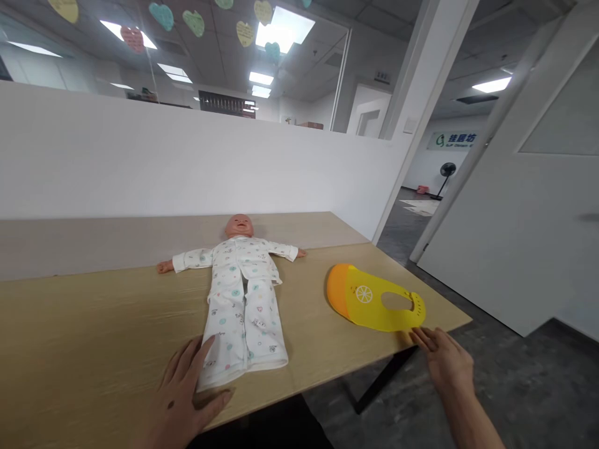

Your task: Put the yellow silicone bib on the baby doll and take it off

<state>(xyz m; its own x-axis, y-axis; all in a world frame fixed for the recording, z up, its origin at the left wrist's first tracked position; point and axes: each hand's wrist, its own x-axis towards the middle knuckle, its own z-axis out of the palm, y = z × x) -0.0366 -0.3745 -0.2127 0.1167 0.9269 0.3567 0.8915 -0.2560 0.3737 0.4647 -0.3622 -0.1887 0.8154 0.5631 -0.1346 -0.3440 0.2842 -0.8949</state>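
A baby doll (239, 226) lies on its back on the table, arms spread. It wears a white printed top (238, 257) and white printed trousers (229, 324). My left hand (182, 393), open with fingers spread, is at the near left by the trouser leg; whether it touches the cloth I cannot tell. To the doll's right lies a flat yellow baby bib (384, 318) with an orange pocket end and a neck opening. My right hand (442, 355) is beside the bib's near right edge, fingers stretched out and close together, holding nothing visible.
The wooden table (322, 349) has its near edge by my body and its right corner beyond the bib. A white wall (196, 162) with a window stands behind. On the right are a doorway, a grey door (519, 199) and a standing fan (447, 171).
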